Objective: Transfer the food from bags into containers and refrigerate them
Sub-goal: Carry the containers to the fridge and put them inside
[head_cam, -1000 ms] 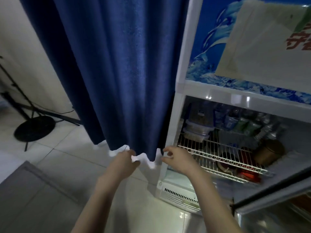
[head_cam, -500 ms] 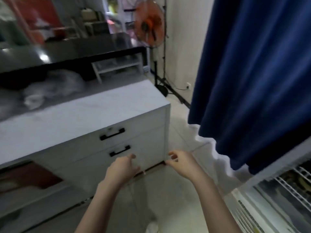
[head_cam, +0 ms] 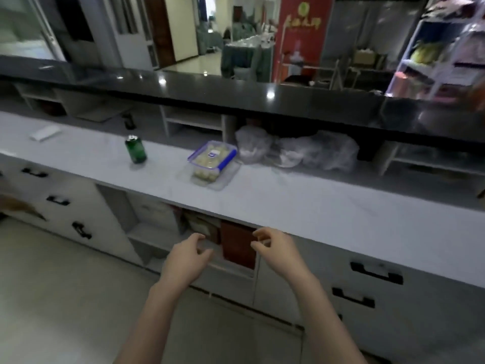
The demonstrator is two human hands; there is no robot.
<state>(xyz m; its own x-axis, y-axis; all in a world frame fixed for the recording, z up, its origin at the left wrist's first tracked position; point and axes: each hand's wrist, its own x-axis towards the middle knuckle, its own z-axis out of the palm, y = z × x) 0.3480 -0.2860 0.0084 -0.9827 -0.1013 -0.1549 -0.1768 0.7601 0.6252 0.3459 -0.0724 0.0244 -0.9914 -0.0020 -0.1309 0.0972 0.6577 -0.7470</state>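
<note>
Half a second ago the blue curtain and the fridge corner filled my right side; now both have gone from view and I face the long white bench (head_cam: 315, 206) square on, with my arms stretched in front of me at the same low height. My left hand (head_cam: 186, 258) and right hand (head_cam: 278, 250) hover side by side before the bench's front edge, palms down, fingers (head_cam: 258, 235) loosely curled and parted, gripping nothing. On the bench, well ahead of my hands, sits the clear rectangular plastic container with a blue-clipped lid (head_cam: 213, 160), filled with pale round food pieces and closed. Just beside it on the right lie crumpled clear plastic bags (head_cam: 309, 151), their contents too blurred to tell. To the left, apart from the container, stands an upright green drink can (head_cam: 135, 149). Below the bench are white drawers with black handles (head_cam: 375, 274).
</note>
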